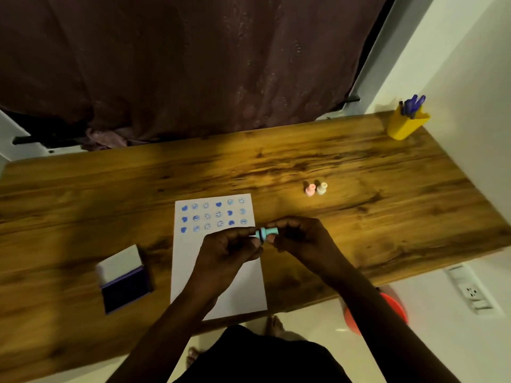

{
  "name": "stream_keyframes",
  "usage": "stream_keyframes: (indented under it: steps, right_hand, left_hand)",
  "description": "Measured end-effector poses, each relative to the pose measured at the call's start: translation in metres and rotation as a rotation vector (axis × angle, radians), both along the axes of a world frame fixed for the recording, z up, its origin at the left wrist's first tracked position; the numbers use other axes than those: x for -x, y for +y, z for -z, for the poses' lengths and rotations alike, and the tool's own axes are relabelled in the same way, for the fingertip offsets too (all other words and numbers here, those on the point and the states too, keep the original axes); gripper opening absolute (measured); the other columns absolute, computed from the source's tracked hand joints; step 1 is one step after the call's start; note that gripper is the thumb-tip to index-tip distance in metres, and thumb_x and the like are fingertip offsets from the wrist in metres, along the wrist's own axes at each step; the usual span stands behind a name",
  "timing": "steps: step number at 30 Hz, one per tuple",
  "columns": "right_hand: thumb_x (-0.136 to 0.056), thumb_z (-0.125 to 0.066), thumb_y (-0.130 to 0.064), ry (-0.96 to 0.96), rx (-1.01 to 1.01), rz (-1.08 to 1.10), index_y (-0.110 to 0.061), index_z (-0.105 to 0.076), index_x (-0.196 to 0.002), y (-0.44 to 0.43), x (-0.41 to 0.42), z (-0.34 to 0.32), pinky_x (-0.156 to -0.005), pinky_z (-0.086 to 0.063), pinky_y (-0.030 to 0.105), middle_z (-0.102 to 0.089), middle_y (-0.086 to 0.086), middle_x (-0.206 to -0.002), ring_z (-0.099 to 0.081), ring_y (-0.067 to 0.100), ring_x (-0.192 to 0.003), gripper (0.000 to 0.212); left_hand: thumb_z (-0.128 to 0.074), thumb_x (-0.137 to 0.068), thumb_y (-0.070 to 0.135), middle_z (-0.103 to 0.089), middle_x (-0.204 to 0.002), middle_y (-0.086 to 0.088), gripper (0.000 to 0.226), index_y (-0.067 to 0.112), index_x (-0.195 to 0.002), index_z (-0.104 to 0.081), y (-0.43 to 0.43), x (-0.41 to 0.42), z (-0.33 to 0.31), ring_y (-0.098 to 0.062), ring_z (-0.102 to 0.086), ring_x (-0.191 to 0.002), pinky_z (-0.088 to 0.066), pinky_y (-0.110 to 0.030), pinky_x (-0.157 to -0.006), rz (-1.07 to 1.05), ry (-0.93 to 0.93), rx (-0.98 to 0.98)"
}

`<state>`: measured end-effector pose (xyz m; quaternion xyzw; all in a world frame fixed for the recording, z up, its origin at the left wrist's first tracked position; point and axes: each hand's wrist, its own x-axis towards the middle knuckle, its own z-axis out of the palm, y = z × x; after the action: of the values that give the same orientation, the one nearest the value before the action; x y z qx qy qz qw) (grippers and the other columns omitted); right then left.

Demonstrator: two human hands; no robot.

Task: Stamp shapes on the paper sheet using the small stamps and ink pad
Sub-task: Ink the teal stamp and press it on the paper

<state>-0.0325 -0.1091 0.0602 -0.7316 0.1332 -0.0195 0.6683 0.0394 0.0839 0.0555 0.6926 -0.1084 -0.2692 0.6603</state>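
A white paper sheet (221,277) lies on the wooden table (359,217), with three rows of blue stamped shapes (214,215) across its top. Above the sheet's right edge, my left hand (226,252) and my right hand (301,239) together hold a small light-blue stamp (266,234) lying sideways, fingertips on each end. An open ink pad (125,286) with dark blue ink and a raised white lid sits left of the sheet. A pink stamp (310,189) and a cream stamp (322,187) stand upright farther back on the right.
A yellow pen holder (405,125) with blue pens stands at the table's far right corner. A dark curtain (193,64) hangs behind the table. A white wall is on the right. An orange stool (395,308) and bare feet (273,324) show below the near edge.
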Motion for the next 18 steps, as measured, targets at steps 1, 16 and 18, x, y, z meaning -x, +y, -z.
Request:
stream_keyframes:
  steps: [1, 16, 18]
  right_hand:
    - [-0.09, -0.075, -0.016, -0.004, -0.002, 0.003, -0.014, -0.076, -0.112, -0.005, 0.002, 0.001, -0.076, -0.061, 0.032, -0.079, 0.003, -0.103, -0.074, 0.023, -0.094, 0.022]
    - [-0.095, -0.069, -0.027, 0.08, -0.107, -0.002, -0.006, -0.076, -0.101, -0.079, 0.014, 0.008, -0.067, -0.057, 0.026, -0.078, 0.012, -0.087, -0.073, 0.017, -0.076, 0.023]
    - [-0.094, -0.069, -0.031, 0.105, -0.079, 0.008, -0.009, -0.076, -0.1, -0.087, 0.015, 0.009, -0.064, -0.056, 0.023, -0.078, 0.011, -0.084, -0.073, 0.015, -0.071, 0.024]
  left_hand:
    - [-0.08, -0.083, 0.021, -0.077, -0.113, 0.016, 0.034, 0.043, -0.108, -0.075, -0.005, 0.0, 0.0, -0.016, -0.075, -0.106, -0.063, -0.029, -0.083, 0.007, -0.015, -0.008]
    - [-0.081, -0.085, 0.012, -0.08, -0.111, 0.006, 0.034, 0.038, -0.106, -0.079, -0.083, 0.006, -0.002, -0.016, -0.074, -0.108, -0.056, -0.053, -0.101, 0.047, -0.084, -0.046]
    - [-0.081, -0.084, 0.014, -0.08, -0.11, 0.007, 0.031, 0.035, -0.107, -0.079, -0.093, 0.008, 0.0, -0.016, -0.074, -0.109, -0.054, -0.054, -0.103, 0.041, -0.096, -0.062]
